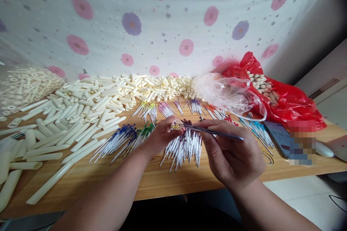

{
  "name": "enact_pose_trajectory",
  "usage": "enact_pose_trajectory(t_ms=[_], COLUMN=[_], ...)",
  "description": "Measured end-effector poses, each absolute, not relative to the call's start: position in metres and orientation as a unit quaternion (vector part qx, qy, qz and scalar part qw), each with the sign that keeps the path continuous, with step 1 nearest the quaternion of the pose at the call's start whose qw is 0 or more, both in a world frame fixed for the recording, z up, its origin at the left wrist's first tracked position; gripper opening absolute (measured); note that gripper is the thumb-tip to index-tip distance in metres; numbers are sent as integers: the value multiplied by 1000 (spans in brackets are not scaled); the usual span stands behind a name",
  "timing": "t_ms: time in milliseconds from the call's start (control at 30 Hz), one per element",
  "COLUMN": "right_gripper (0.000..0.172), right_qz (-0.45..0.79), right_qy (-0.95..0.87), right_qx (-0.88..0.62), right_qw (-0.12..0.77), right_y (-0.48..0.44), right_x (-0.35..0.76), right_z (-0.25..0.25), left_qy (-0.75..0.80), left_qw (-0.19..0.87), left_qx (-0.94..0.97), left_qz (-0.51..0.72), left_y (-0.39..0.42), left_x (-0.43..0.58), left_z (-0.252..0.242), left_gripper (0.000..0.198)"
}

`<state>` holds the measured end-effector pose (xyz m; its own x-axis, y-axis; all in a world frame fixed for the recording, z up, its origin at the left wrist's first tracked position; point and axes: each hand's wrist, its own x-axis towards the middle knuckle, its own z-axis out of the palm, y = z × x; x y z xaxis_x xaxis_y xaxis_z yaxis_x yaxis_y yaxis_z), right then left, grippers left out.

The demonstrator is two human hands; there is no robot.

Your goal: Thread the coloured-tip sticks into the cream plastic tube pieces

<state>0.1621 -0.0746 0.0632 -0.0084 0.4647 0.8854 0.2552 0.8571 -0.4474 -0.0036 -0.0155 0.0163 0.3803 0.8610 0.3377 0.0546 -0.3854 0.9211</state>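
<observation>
My left hand (160,136) pinches a small cream round plastic piece (176,125) with its open end facing right. Metal tweezers (217,132) lie between the fingers of my right hand (231,153), and their tips reach the opening of that piece. What sits inside the piece is too small to make out. Just under both hands spreads a pile of thin white sticks with dark red heads (187,148). Sticks with blue heads (116,140) and green heads (142,137) are left of my left hand.
Cream plastic tubes (78,115) cover the table's left side, with slotted pieces (173,88) behind. Further sticks have yellow (146,110), pink (166,109) and light blue heads (257,130). A clear bag (225,92), a red bag (292,103) and a phone (278,137) are at right.
</observation>
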Motion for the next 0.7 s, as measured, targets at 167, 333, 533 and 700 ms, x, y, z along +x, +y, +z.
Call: enact_pose_trajectory(t_ms=[167,333,533,700], right_gripper=[40,38,37,29], right_qz=[88,73,75,55], right_qy=[-719,-728,-729,-729], right_qx=[-259,-255,-231,-209], right_qw=[639,633,640,649], right_y=[-72,-70,-71,-67], right_x=[160,160,165,163], right_z=[60,60,63,64], left_qy=[312,313,312,328], left_qw=[466,455,459,471], left_qx=[707,718,715,712], left_qz=[431,424,425,405], left_y=[-17,-17,-16,-15], left_x=[-4,-4,-5,-5], left_z=[18,17,18,15], left_gripper=[37,32,35,32])
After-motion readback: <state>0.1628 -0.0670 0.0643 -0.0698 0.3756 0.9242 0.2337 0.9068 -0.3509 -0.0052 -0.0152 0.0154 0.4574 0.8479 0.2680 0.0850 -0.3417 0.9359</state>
